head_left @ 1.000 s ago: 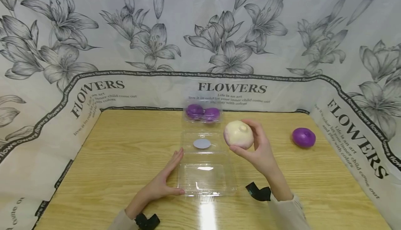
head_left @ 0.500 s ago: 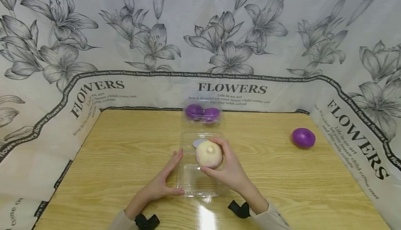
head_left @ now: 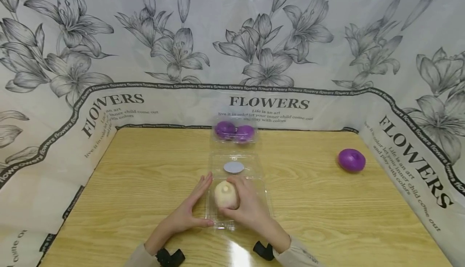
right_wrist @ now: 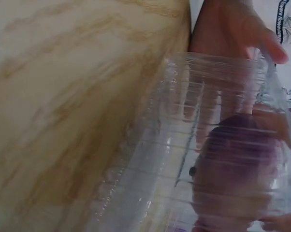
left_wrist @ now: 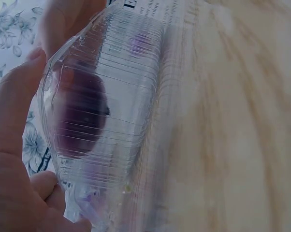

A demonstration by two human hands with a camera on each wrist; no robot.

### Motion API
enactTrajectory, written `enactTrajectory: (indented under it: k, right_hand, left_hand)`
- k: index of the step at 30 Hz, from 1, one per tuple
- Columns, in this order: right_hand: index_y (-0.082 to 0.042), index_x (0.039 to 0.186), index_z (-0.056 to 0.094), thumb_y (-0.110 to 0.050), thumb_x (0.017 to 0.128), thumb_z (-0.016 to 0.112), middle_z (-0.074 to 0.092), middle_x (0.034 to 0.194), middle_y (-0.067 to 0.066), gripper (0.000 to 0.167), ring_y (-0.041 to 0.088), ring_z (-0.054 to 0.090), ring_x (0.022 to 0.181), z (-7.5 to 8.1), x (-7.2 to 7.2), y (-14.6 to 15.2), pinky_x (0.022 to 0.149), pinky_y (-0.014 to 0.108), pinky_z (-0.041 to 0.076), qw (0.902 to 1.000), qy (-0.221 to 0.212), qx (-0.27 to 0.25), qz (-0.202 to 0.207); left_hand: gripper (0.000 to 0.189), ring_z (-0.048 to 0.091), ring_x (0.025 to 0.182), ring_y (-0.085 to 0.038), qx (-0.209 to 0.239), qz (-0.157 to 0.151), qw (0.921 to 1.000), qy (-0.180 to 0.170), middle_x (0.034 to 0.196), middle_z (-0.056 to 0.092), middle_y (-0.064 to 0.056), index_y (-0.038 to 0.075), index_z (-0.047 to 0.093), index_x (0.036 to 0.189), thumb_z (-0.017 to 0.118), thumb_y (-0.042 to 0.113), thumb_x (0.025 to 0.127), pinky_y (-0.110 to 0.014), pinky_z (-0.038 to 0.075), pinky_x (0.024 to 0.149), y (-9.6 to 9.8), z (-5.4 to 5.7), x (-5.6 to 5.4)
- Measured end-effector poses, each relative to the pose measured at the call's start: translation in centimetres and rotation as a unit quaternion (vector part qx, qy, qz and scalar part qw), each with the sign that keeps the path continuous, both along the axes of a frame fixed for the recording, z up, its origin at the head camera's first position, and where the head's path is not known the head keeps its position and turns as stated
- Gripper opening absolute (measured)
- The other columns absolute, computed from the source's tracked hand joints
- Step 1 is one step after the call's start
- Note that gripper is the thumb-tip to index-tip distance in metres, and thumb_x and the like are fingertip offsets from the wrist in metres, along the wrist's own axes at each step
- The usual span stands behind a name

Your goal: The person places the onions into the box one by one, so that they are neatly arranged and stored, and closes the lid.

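My right hand (head_left: 252,208) holds a round white turnip (head_left: 225,194), tinged purple low down, with a nub on top. It is over the left part of the front half of an open clear plastic clamshell box (head_left: 221,221). Through the ribbed wall, the turnip (left_wrist: 82,116) shows dark purple in the left wrist view. My left hand (head_left: 184,213) touches the box's left edge, thumb and fingers spread apart. In the right wrist view, the turnip (right_wrist: 235,169) is inside the outline of the ribbed plastic, my left hand (right_wrist: 227,29) beyond.
Behind, a second clear box (head_left: 216,135) contains two purple round vegetables (head_left: 226,129). Another purple round vegetable (head_left: 351,160) lies at the right of the wooden table (head_left: 156,158). The box's lid, with a white oval sticker (head_left: 234,167), lies folded back.
My right hand has carried the turnip from right of the box, leftward and down to its front half. My left hand stays at the box's left edge.
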State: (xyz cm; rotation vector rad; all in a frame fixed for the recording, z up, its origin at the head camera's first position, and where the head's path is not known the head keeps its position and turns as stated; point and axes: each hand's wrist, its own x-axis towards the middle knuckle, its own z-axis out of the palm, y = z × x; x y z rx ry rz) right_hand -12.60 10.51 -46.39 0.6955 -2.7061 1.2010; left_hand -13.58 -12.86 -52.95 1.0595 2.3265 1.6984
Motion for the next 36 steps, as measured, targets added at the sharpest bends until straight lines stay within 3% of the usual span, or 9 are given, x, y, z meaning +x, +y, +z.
enactTrajectory:
  k: [9,14,36]
  right_hand:
    - [-0.003,0.133,0.049,-0.022,0.069,0.091,0.049,0.121,0.012,0.079,0.024,0.058,0.097,-1.3,-0.2,-0.7,0.076,0.04,0.057,0.9974,-0.013,0.07,0.009]
    - [-0.004,0.132,0.049,-0.028,0.068,0.091,0.05,0.121,0.013,0.081,0.025,0.059,0.096,-1.3,-0.1,-0.8,0.075,0.041,0.057,0.9957,-0.013,0.092,0.0]
    - [-0.007,0.133,0.049,-0.037,0.068,0.091,0.051,0.118,0.01,0.083,0.023,0.058,0.093,-0.5,0.0,-0.5,0.07,0.037,0.055,0.9957,-0.015,0.091,-0.009]
  left_hand:
    - [0.112,-0.009,0.148,-0.045,-0.004,0.002,1.0,-0.002,0.167,0.003,-0.007,0.009,0.014,0.159,0.087,0.017,0.075,-0.074,-0.001,0.109,0.0,-0.1,0.0]
    - [0.113,-0.009,0.148,-0.046,0.0,-0.001,1.0,-0.004,0.167,0.002,-0.008,0.009,0.014,0.159,0.088,0.015,0.074,-0.075,-0.001,0.109,0.0,0.0,-0.1]
    - [0.114,-0.007,0.148,-0.044,0.0,0.007,1.0,0.003,0.166,0.004,-0.011,0.009,0.016,0.159,0.089,0.016,0.072,-0.073,0.0,0.11,0.1,0.0,0.1]
